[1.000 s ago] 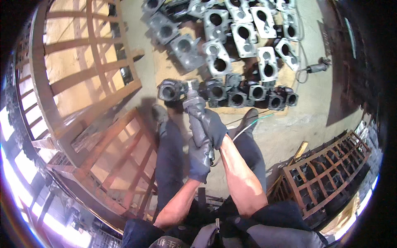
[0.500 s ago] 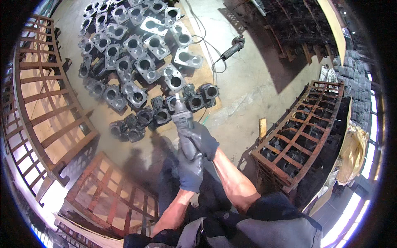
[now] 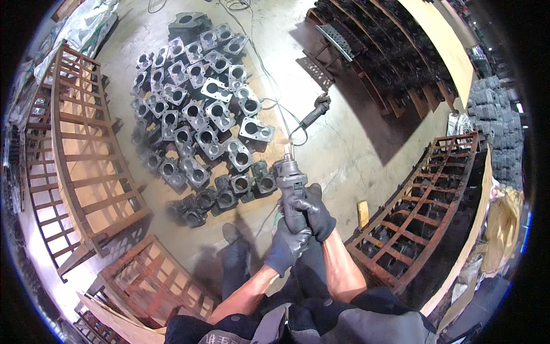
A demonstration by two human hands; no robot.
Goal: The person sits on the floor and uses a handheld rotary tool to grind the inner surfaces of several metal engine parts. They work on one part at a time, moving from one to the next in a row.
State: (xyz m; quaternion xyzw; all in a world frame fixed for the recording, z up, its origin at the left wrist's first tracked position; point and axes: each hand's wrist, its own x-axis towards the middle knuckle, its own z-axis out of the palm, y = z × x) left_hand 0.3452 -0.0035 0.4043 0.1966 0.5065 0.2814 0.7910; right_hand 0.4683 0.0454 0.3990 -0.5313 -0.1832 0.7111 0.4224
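Observation:
Both my gloved hands grip a grey hand-held die grinder (image 3: 289, 183), its tip raised and pointing away from me. My right hand (image 3: 314, 211) wraps the upper body of the tool, and my left hand (image 3: 286, 246) holds its rear end just below. Ahead on the concrete floor lies a heap of several grey metal castings (image 3: 200, 120) with round bores. The nearest castings (image 3: 240, 184) sit just left of the tool's tip, apart from it. My legs and one shoe (image 3: 232, 234) show below.
A second grinder (image 3: 314, 113) with its cable lies on the floor beyond the heap. Rusty metal cage frames stand at the left (image 3: 74, 149), lower left (image 3: 149, 281) and right (image 3: 424, 212). Dark racks (image 3: 366, 69) line the far right.
My view has swung, so the heap now sits further up and left. The grinder has lifted off the nearest castings, both hands staying on it.

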